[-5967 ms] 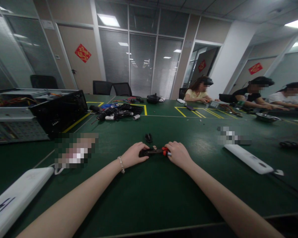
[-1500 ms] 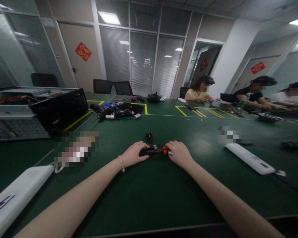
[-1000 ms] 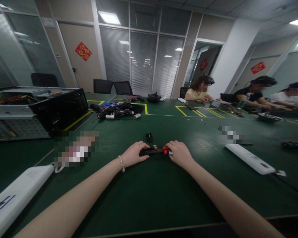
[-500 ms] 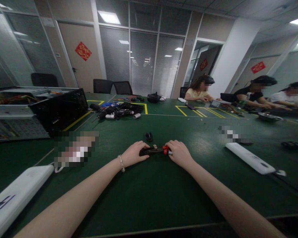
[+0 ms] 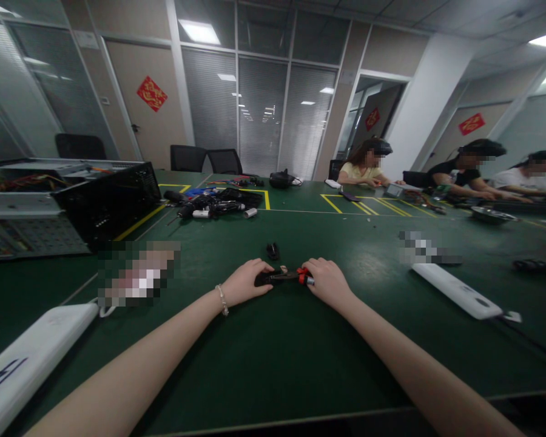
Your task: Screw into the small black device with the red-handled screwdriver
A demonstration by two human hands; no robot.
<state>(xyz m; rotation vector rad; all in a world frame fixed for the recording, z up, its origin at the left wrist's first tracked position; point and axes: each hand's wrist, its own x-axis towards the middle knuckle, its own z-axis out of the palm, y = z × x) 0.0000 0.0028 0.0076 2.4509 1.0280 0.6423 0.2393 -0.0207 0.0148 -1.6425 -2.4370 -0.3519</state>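
Between my two hands, just above the green table (image 5: 291,358), lies a pair of red-handled pliers (image 5: 292,275), its dark metal jaws towards the left. My right hand (image 5: 328,280) is closed on the red handles. In the closed fingers of my left hand (image 5: 248,283) is a small black piece (image 5: 262,278), which meets the jaws; its kind I cannot make out. A tiny pale bit (image 5: 284,269) shows beside the jaws. Just beyond my hands rests a small coiled black cable (image 5: 272,250).
An opened computer case (image 5: 104,203) stands at the left. White power strips lie at left (image 5: 40,352) and right (image 5: 457,291). A drill (image 5: 188,209) lies among black cables towards the back. Several people sit at the far right, near a metal bowl (image 5: 494,215).
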